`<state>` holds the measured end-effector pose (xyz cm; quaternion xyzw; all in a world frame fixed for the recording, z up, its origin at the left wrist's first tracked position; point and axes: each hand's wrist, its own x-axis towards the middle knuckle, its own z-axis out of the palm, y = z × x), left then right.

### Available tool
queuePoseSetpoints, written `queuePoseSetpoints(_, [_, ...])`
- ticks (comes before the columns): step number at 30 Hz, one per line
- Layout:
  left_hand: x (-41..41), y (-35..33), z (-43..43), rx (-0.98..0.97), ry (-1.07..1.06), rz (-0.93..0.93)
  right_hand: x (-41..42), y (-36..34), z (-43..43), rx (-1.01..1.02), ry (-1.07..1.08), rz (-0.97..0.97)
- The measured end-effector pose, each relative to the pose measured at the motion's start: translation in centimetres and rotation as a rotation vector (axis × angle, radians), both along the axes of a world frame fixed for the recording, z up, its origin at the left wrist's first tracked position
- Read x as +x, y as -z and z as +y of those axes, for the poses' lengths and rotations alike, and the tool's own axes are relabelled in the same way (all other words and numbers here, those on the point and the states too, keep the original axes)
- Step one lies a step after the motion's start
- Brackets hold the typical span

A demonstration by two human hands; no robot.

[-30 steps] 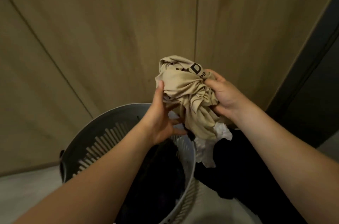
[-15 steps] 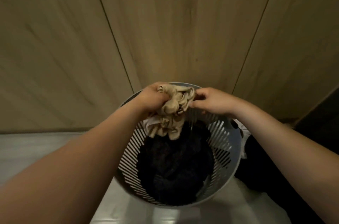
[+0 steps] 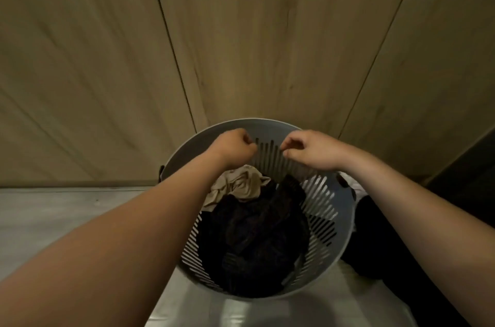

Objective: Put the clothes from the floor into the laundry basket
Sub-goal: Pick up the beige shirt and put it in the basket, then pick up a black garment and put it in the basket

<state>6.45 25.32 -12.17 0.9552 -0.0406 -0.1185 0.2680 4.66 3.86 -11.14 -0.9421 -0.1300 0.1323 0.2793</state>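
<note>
A round grey slotted laundry basket (image 3: 345,222) stands on the floor against the wall. Inside it a crumpled beige shirt (image 3: 242,184) lies on top of dark clothes (image 3: 254,241) at the far side. My left hand (image 3: 233,150) hovers over the basket's far rim, fingers curled shut and holding nothing. My right hand (image 3: 310,151) is beside it, fingers loosely curled, also holding nothing. More black clothing (image 3: 385,243) and a bit of white cloth (image 3: 351,183) lie on the floor right of the basket.
A wooden panelled wall (image 3: 241,32) rises directly behind the basket. The pale floor (image 3: 53,219) stretches to the left. A dark opening (image 3: 471,166) lies at the right edge.
Both hands carried the beige shirt over the basket and let it go. It now lies inside on the dark clothes, and the hands have risen slightly, apart.
</note>
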Motion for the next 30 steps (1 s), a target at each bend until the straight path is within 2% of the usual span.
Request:
queuePoseSetpoints(4, [-1.0, -1.7, -3.7, -0.081, 0.067, -0.096, -0.3, -1.7, -5.3, 0.024, 0.092, -0.120])
queuePoseSetpoints(9, [-3.5, -3.4, -10.8, -0.110, 0.248, -0.219, -3.2, -0.8, -14.6, -0.049, 0.262, -0.086])
queuePoseSetpoints(12, [-5.1, -3.3, -15.8, -0.124, 0.358, -0.241, -5.9, 0.7, -20.1, -0.161, 0.354, 0.041])
queuePoseSetpoints(17, [-6.3, -0.8, -24.0, -0.102, 0.511, -0.149, -9.4, 4.0, -27.8, -0.332, 0.441, 0.287])
queuePoseSetpoints(20, [-6.8, 1.3, -28.2, -0.022, 0.589, -0.076, -11.4, 6.2, -30.9, -0.339, 0.446, 0.454])
queuePoseSetpoints(24, [-7.5, 4.1, -31.4, 0.072, 0.580, 0.010, -12.7, 8.9, -33.3, -0.301, 0.454, 0.609])
queuePoseSetpoints(27, [-7.8, 6.1, -33.0, 0.175, 0.588, 0.046, -13.5, 10.6, -34.1, -0.249, 0.407, 0.793])
queuePoseSetpoints(30, [-8.3, 7.3, -33.7, 0.247, 0.593, 0.057, -14.3, 11.3, -32.5, -0.400, 0.229, 0.826])
